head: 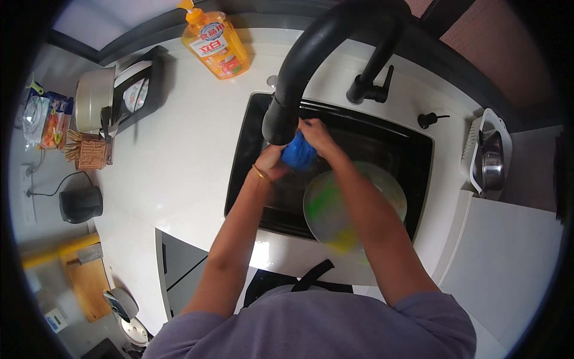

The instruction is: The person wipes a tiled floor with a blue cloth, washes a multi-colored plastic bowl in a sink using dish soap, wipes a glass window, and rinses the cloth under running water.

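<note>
Over the black sink point(278, 204), both my hands are on a blue object point(298, 151), perhaps a cloth or a bowl; blur leaves its kind unclear. My left hand point(270, 164) holds it from the lower left, beside a gold-coloured bracelet on the wrist. From the upper right, my right hand point(315, 136) grips it, with the fingertips partly behind the black faucet point(287, 107). A large round translucent vessel point(325, 206), blurred, with green and yellow patches, lies at the sink's near right, partly under my right forearm.
An orange pump bottle point(217, 47) stands behind the sink on the white counter point(179, 157). At the left are a dish rack point(154, 85), a pot point(93, 98) and a woven holder point(92, 151). A white basket point(475, 148) with metal bowls is at the right. The faucet arches over the hands.
</note>
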